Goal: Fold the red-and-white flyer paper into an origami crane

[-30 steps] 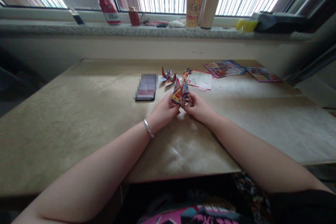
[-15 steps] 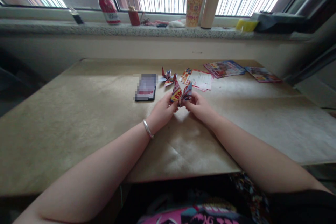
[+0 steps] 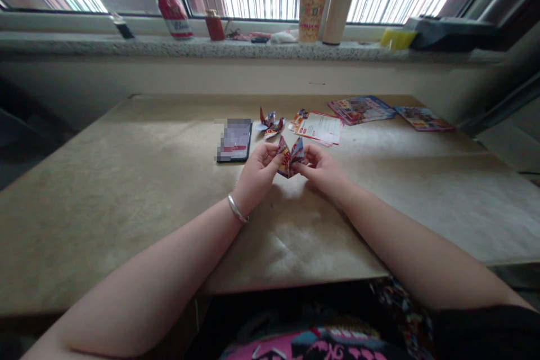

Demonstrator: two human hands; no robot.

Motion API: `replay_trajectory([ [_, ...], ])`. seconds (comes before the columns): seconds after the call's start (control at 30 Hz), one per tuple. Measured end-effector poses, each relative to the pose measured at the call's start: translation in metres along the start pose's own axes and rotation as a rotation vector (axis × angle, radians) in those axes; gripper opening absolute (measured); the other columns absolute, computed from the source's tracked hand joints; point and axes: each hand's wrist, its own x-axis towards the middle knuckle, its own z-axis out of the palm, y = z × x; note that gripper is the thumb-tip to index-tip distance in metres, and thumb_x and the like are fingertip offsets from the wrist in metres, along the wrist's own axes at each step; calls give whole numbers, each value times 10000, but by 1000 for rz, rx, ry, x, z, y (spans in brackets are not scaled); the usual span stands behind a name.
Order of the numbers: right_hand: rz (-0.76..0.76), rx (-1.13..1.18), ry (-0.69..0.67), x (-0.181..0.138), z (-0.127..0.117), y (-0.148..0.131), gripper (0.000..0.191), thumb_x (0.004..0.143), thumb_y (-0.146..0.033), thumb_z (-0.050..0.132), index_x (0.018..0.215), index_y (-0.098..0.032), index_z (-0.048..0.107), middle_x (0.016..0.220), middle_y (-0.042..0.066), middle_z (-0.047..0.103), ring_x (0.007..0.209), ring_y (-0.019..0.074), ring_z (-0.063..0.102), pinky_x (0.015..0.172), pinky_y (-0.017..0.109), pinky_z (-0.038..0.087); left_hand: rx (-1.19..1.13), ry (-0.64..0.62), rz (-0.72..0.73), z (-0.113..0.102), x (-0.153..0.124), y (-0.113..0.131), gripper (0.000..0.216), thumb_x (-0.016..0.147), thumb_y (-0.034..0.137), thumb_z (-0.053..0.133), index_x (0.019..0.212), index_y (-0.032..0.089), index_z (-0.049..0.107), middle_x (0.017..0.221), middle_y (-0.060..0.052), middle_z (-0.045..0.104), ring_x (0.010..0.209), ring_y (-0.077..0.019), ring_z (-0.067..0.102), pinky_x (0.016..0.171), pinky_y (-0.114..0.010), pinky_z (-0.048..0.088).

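Note:
A folded piece of colourful printed paper is held up between my hands, with two pointed flaps standing apart in a V. My left hand, a silver bangle on its wrist, pinches the left side with the thumb in front. On the right side, my right hand grips the paper between thumb and fingers. Just beyond them a second folded paper piece with upright points rests on the table. A phone lies left of it, its screen partly blurred out.
Printed leaflets lie to the right of the folded piece, with more flyers and another small stack farther right on the table. The windowsill behind carries a can, a red bottle and a patterned cup.
The folded paper has tipped and come slightly lower and nearer to me. Its two flaps now show more evenly, and my fingers have shifted on its sides.

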Motion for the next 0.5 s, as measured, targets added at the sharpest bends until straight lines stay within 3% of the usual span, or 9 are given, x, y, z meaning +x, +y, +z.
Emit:
replay_trajectory([
  [0.17,19,140,69,-1,3,-8,456,678,-610,736,848,-228,552,719,-21,659,650,147,648,647,325,578,18,15,-33,0,-2,3,360,770,438,745,898,145,579,801,-23,685,718,-139,667,682,-274,565],
  [0.5,15,85,42,-2,4,-8,448,661,-570,772,782,-199,552,703,-12,667,628,143,662,648,326,579,-15,1,-64,1,-3,4,316,753,404,757,852,147,602,755,-6,683,679,-123,645,655,-247,531],
])
